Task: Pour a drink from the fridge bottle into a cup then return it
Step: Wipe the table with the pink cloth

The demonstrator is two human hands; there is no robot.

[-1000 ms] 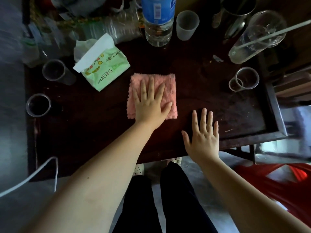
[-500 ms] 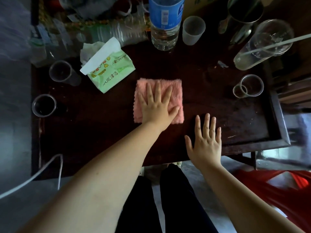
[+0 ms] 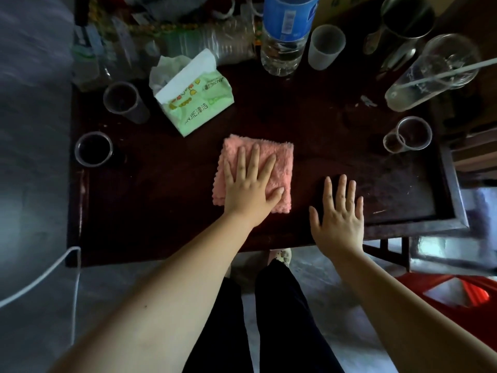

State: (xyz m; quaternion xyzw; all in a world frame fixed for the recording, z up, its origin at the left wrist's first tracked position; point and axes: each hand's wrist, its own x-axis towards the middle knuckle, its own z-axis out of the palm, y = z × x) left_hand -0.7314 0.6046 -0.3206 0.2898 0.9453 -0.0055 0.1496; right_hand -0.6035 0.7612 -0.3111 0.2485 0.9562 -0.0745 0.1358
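I am pressing my left hand (image 3: 251, 189) flat, fingers spread, on the pink cloth (image 3: 279, 160) lying mid-table (image 3: 161, 211). My right hand (image 3: 340, 219) is resting open and splayed on the bare wood just right of the cloth, holding nothing. The blue-labelled bottle (image 3: 285, 36) is standing upright beyond the cloth, with a frosted cup (image 3: 325, 47) just right of it. A tissue pack (image 3: 196, 103) is lying beyond the cloth's left corner.

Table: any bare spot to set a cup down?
Free: table left of the pink cloth, and between cloth and nested clear cups. Back edge crowded: bottle, frosted cup, tissue pack. Left hand presses the cloth.
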